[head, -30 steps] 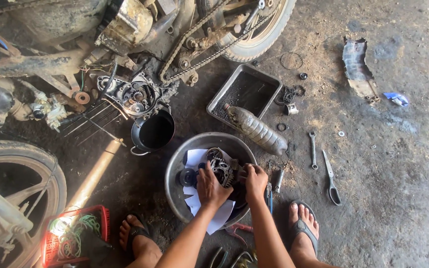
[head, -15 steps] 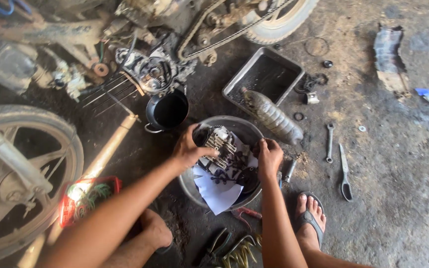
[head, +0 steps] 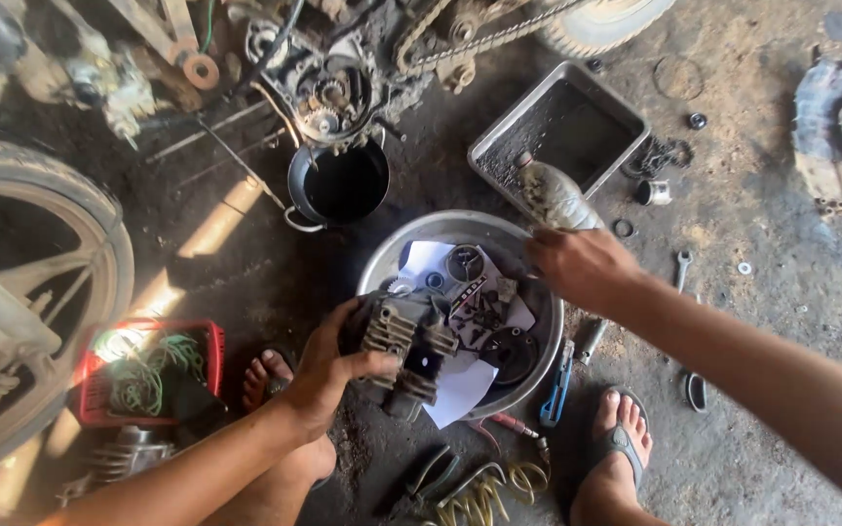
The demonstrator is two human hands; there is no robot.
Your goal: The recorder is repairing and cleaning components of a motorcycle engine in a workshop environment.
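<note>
My left hand (head: pixel 328 365) grips a finned, greasy engine cylinder part (head: pixel 406 351) and holds it over the left rim of a round metal basin (head: pixel 387 255). White paper (head: pixel 462 388) and several small dark engine parts lie in the basin. My right hand (head: pixel 582 265) hovers over the basin's right rim, fingers curled, next to a dirty plastic bottle (head: pixel 555 198); whether it holds anything is hidden. My feet in sandals rest on the ground on either side of the basin.
A black pot of dark oil (head: pixel 341 183) stands under the motorcycle engine (head: pixel 328 88). A grey metal tray (head: pixel 559 131) lies at upper right. A motorcycle wheel (head: pixel 31 282) and a red basket (head: pixel 143 375) are at left. Wrenches, washers and pliers are scattered on the dirt floor.
My left hand has lifted the finned engine part toward the basin's left edge. My right hand moved up to the basin's far right rim near the bottle. The camera moved closer.
</note>
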